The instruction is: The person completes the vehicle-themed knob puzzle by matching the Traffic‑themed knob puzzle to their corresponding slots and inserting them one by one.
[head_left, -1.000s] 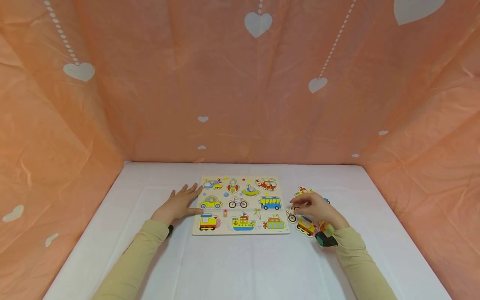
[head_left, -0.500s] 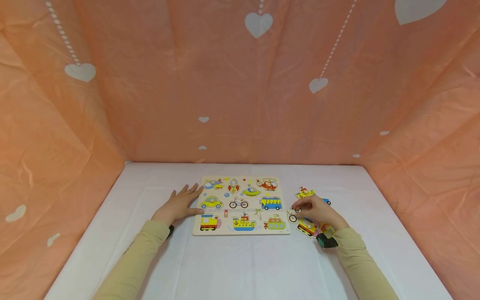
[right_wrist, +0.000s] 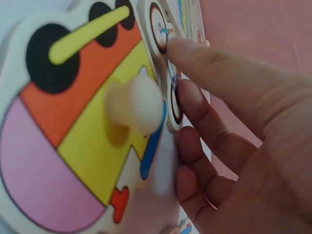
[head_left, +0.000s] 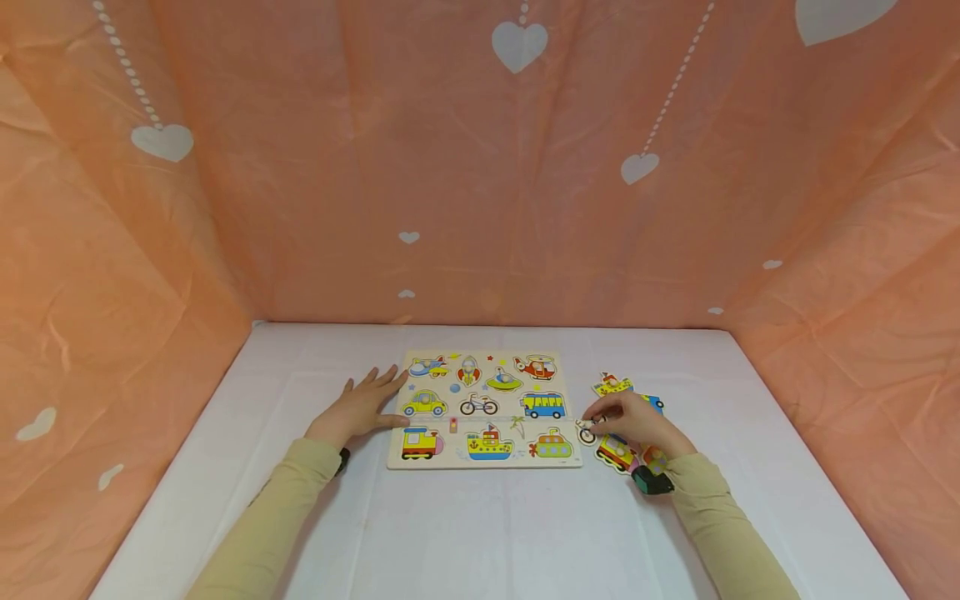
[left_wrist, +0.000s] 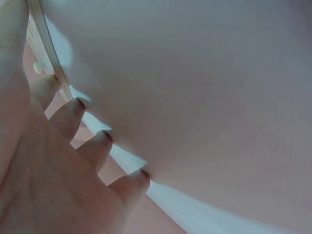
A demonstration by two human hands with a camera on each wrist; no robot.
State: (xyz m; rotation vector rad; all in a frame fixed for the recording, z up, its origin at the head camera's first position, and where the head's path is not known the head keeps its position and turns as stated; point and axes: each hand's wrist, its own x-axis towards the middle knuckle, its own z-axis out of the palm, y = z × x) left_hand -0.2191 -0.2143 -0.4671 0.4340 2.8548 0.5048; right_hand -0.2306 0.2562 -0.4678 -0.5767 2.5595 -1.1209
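A wooden puzzle board [head_left: 510,427] with vehicle pictures lies on the white table. My left hand [head_left: 360,408] rests at its left edge, fingers spread; in the left wrist view its fingertips [left_wrist: 100,139] are by the board's side [left_wrist: 48,46]. Right of the board, my right hand [head_left: 637,421] has thumb and forefinger at a bicycle puzzle piece [head_left: 587,432], seemingly pinching it; its knob is hidden. The right wrist view shows the bicycle piece [right_wrist: 158,29] beside a train puzzle piece [right_wrist: 34,161] with a pale knob [right_wrist: 144,105].
Other loose pieces lie around the right hand: a ship piece [head_left: 611,384] behind it, a partly covered blue piece [head_left: 654,402], the train piece [head_left: 617,454], and an orange-green piece [head_left: 655,460] near the dark wrist strap [head_left: 651,481]. An orange curtain [head_left: 480,208] surrounds the table [head_left: 450,533].
Both hands stay in nearly the same places. The right hand's fingers close in slightly on the bicycle piece, and its raised fingers come lower. The view shifts a little.
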